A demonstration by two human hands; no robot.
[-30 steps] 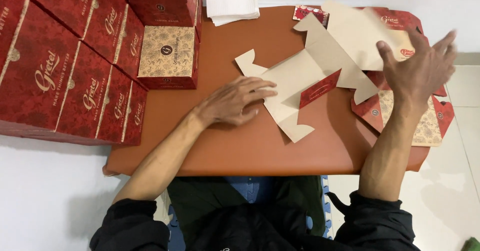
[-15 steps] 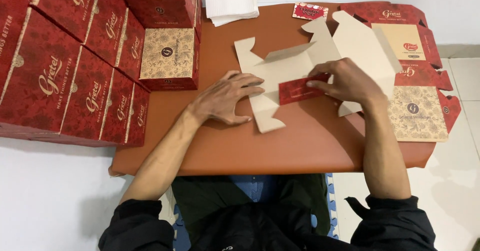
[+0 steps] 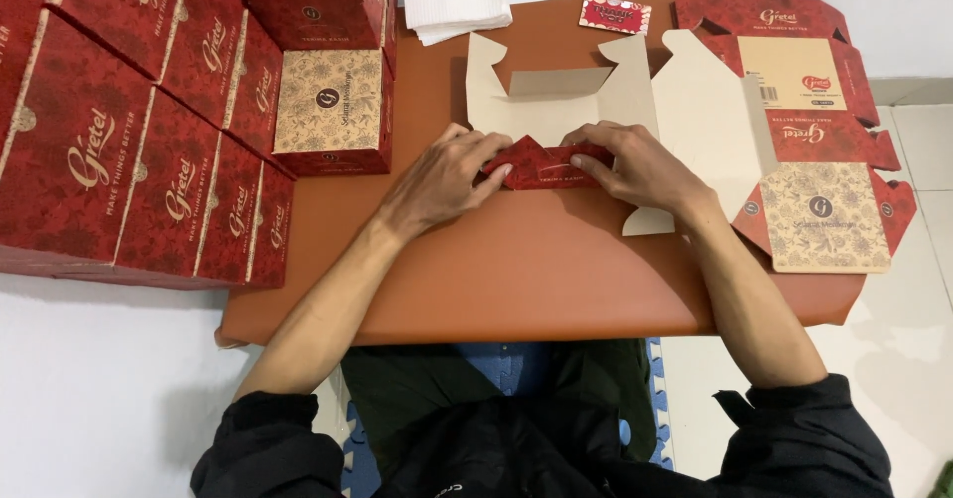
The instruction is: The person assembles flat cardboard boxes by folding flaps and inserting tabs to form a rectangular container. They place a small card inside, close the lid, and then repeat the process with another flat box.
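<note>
Along the left edge of the brown table (image 3: pixel 516 280) stands a stack of finished red boxes (image 3: pixel 129 131), with one more box (image 3: pixel 333 111), its beige patterned face up, just beside them toward the middle. The left hand (image 3: pixel 442 180) lies near the table's middle, its fingers (image 3: pixel 486 160) curled together and pressing on the left end of a folded red flap (image 3: pixel 546 165). That flap belongs to the unfolded carton blank (image 3: pixel 596 111), which lies plain side up at the middle of the table, spreading toward the far edge. The right hand (image 3: pixel 640 165) pinches the flap's right end, thumb and fingers closed on it. At the far edge sit a pile of white paper (image 3: pixel 457 6) and a small red card (image 3: pixel 615 13). Over the right edge lies a stack of flat printed blanks (image 3: pixel 819 150), touching the worked blank's right side.
</note>
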